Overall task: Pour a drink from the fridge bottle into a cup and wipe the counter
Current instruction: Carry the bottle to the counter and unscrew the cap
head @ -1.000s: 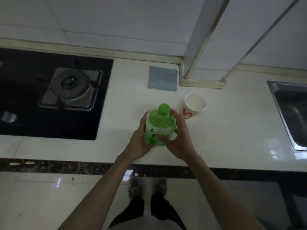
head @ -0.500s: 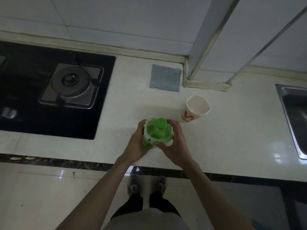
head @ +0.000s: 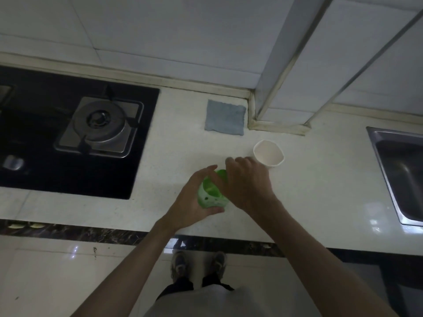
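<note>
Left hand [head: 194,200] grips the green bottle [head: 211,196] from its left side, thumb along the near face and fingers wrapped round the far side. Right hand [head: 248,183] sits over the bottle's top, knuckles up, fingers curled down around it. It hides most of the cap, so can't tell whether it grips the cap itself or just the neck. Both forearms are bare and come in from the bottom edge.

Bottle: seen almost from straight above, pale label band showing between the two hands. It's over the white counter [head: 320,191], near the front edge, roughly mid-frame.

Cup [head: 269,153]: white paper cup, upright, mouth open to the camera. Just beyond the right hand's fingertips, to the bottle's far right.

Cloth [head: 225,117]: blue-grey square, lying flat at the back of the counter, just left of the tiled pillar [head: 274,124]. Behind the cup, well apart from the bottle.

Stove [head: 34,145]: black glass, set into the counter on the left, with one burner [head: 100,123] on a metal plate. Sink [head: 402,170]: steel, far right, cut off by the frame edge. Tiled wall [head: 160,30] runs behind it all.

Below the counter edge: glossy floor [head: 45,282] and the person's shoes [head: 180,266], toes toward the counter.
</note>
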